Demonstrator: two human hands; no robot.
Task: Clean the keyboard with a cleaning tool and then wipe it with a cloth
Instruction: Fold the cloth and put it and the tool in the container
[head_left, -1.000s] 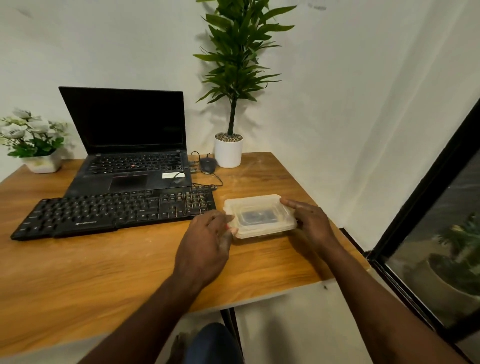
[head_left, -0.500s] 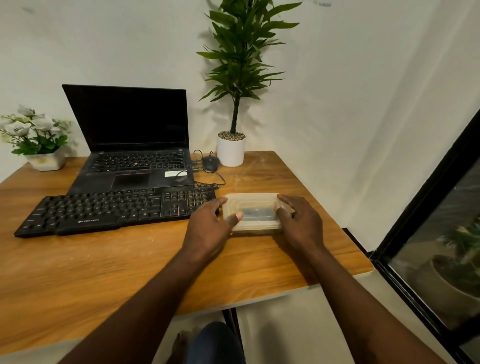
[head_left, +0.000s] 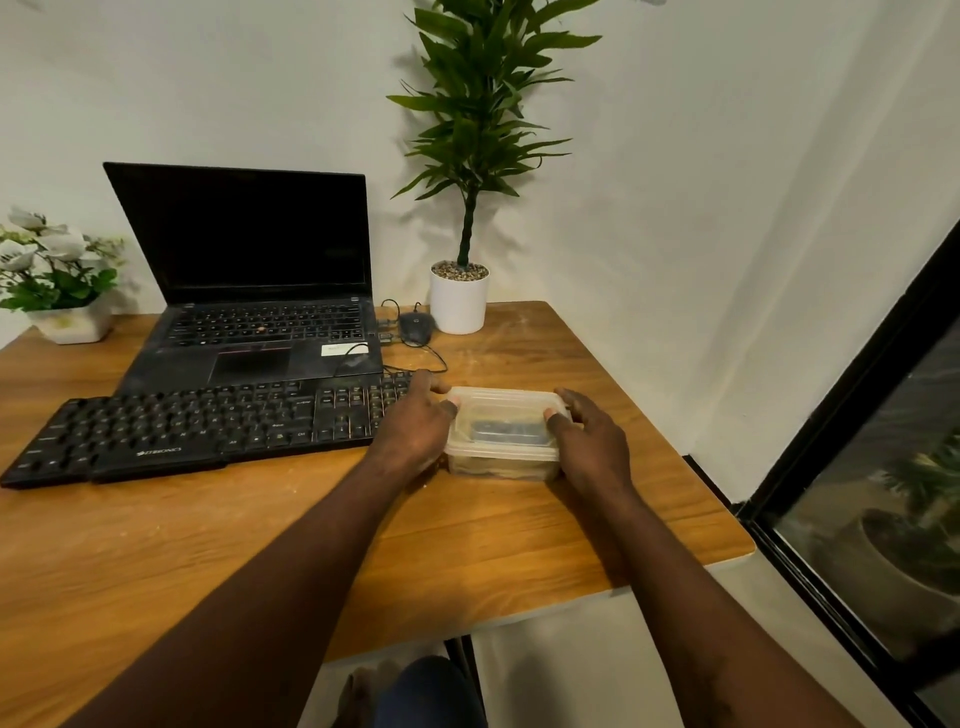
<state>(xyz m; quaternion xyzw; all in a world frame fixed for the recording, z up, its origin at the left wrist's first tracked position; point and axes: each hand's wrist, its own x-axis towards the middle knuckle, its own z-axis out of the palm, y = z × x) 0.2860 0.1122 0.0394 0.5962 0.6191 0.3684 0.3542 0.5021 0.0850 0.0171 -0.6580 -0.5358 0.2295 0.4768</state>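
At centre frame, your left hand (head_left: 415, 431) and right hand (head_left: 589, 441) gripped the clear lidded plastic container (head_left: 503, 432), thumbs curled on its lid, beside the black keyboard (head_left: 197, 426).

I counted one desk (head_left: 156, 545), one laptop (head_left: 249, 291), one keyboard (head_left: 197, 431), one mouse (head_left: 415, 327), one clear box (head_left: 501, 415), and two growing in pots: a tall plant (head_left: 483, 104) and white flowers (head_left: 52, 260).

The left hand (head_left: 415, 431) moves from the near-left corner of the clear container (head_left: 501, 415) to its left end and now grips it, thumb on the top rim. The right hand (head_left: 587, 441), a second ago touching only the far-right corner with stretched fingers, now curls around the right end, thumb on top.
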